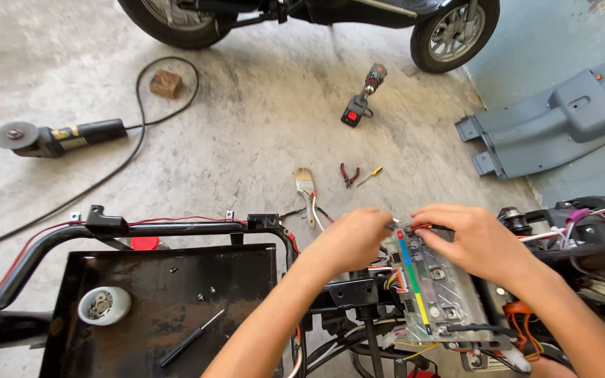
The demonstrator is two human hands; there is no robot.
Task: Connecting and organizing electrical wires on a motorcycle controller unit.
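My left hand and my right hand meet at the far end of a metal controller box with coloured stripes and bundled wires. Both pinch small wires or a connector at its top edge, near the middle of the frame. The box rests on a black scooter frame. What exactly sits between the fingertips is too small to tell.
A black tray holds a screwdriver and a white cup of screws. On the concrete floor lie an angle grinder with cable, a cordless drill, a paintbrush, red pliers, a grey body panel and a parked scooter's wheels.
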